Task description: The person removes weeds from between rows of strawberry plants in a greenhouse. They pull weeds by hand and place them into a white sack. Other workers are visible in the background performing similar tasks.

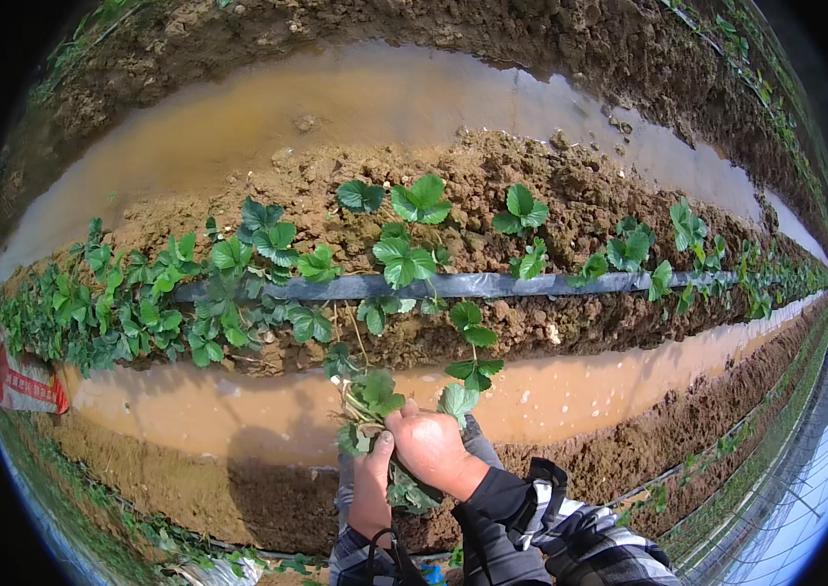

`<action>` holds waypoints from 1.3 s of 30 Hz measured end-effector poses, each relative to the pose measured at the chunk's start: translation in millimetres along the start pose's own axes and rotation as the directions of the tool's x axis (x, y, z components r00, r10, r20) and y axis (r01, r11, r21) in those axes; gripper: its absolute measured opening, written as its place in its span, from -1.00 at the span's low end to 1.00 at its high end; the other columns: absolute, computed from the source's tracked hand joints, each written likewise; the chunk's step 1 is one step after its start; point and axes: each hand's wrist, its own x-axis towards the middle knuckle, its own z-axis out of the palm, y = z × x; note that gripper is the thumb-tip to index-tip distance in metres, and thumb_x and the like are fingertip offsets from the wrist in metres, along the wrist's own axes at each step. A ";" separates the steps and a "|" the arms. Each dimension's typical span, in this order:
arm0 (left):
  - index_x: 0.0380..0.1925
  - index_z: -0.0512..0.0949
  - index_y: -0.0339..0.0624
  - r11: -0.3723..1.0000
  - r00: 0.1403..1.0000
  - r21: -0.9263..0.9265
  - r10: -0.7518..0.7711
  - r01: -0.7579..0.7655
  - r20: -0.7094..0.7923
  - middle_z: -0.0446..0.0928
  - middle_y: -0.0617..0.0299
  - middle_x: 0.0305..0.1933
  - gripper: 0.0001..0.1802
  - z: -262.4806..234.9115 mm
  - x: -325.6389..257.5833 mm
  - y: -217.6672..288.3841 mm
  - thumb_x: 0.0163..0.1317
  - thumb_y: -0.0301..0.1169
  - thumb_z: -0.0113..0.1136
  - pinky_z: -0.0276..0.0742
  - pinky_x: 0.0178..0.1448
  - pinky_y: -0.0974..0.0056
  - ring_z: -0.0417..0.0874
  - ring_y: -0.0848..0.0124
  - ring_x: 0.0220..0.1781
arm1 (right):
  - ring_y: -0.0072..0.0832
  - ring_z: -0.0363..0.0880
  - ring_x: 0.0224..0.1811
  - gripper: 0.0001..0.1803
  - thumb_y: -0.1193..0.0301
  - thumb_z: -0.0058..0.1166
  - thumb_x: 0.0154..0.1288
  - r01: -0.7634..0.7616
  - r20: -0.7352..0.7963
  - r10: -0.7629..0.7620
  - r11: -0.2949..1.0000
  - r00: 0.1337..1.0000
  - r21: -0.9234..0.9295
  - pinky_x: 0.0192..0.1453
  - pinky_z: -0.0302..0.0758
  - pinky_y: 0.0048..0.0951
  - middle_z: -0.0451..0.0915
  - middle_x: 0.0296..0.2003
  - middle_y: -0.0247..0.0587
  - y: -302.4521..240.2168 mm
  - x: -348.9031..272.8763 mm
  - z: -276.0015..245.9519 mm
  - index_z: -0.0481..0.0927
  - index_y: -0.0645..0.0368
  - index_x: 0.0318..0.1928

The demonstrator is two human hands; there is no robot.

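In front of my knees I hold a loose bunch of strawberry plants (371, 393), with green three-part leaves and pale stems. My left hand (372, 481) is closed around its lower side, thumb up along the stems. Curled over the stems from the right, my right hand (430, 451) touches the left hand's thumb side; most of its fingers are hidden behind the knuckles. Further leaves (412, 488) of the bunch hang below my hands. Just beyond the bunch, a strawberry plant (473, 373) on a long stem leans out from the planted row.
Across the soil ridge (570, 220) runs a black drip tape (472, 285), with strawberry plants along both sides, densest at left (130, 303). Muddy water fills the near furrow (609, 391) and the far furrow (238, 107). A red-and-white sack (28, 381) lies at far left.
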 end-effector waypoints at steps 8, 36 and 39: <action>-0.10 0.52 -0.15 0.809 0.997 -0.586 0.015 0.031 0.073 0.58 0.20 -0.10 -0.69 -3.6 -15.7 -6.0 0.37 -0.18 -0.02 0.54 0.04 0.23 0.61 0.36 -0.05 | -0.20 0.61 -0.36 -0.75 0.32 0.05 0.23 0.288 0.224 -0.317 0.946 0.922 0.151 -0.35 0.54 -0.31 0.55 -0.35 -0.12 -14.2 -25.2 -21.8 0.54 0.19 -0.15; -0.17 0.59 -0.21 0.981 0.963 -0.146 -0.089 0.129 0.253 0.55 0.34 -0.20 -0.79 -119.5 131.1 -127.1 0.33 -0.33 0.10 0.41 -0.05 0.34 0.52 0.50 -0.20 | -0.28 0.67 -0.37 -0.91 0.46 0.06 0.06 -0.001 0.000 0.002 0.669 1.000 -0.743 -0.34 0.58 -0.29 0.63 -0.44 -0.20 138.5 208.7 -5.3 0.63 0.08 -0.44; -0.22 0.59 -0.25 0.962 0.928 0.038 0.251 -0.272 0.275 0.58 0.31 -0.24 -0.85 -118.8 145.4 -122.1 0.27 -0.43 0.15 0.44 -0.09 0.35 0.55 0.49 -0.23 | -0.21 0.66 -0.36 -0.94 0.49 0.09 0.01 -0.026 -0.014 0.023 0.704 1.000 -0.709 -0.32 0.58 -0.25 0.63 -0.47 -0.17 133.9 204.1 -5.6 0.60 0.12 -0.44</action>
